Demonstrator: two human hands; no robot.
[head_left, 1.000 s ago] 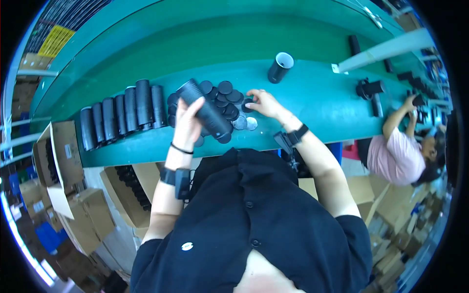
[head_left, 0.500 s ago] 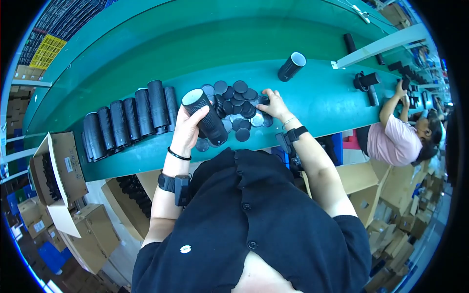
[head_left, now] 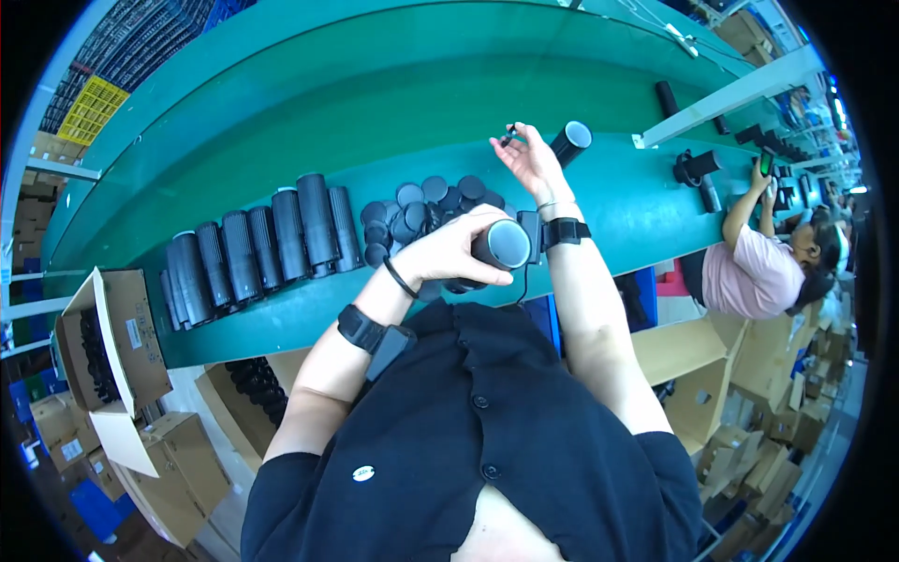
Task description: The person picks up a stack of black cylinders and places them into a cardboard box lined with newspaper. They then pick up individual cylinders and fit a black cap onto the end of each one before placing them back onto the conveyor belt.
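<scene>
Black discs [head_left: 416, 216] lie heaped on the green bench [head_left: 618, 215] just beyond the left hand [head_left: 454, 248], which is closed around a dark cylinder [head_left: 508, 245]; a loosened grip could drop it and scatter them. Ringed by a dark rim, the cylinder's pale round end faces up. Farther off and to the right, the right hand [head_left: 534, 170] is half-curled, a small dark piece [head_left: 508, 140] at its fingertips; whether gripped, I cannot tell.

Bright, cool, fairly even light covers your green surface [head_left: 646, 201]; straight edges curve toward the black rim, where blue fringing shows and detail softens.
</scene>
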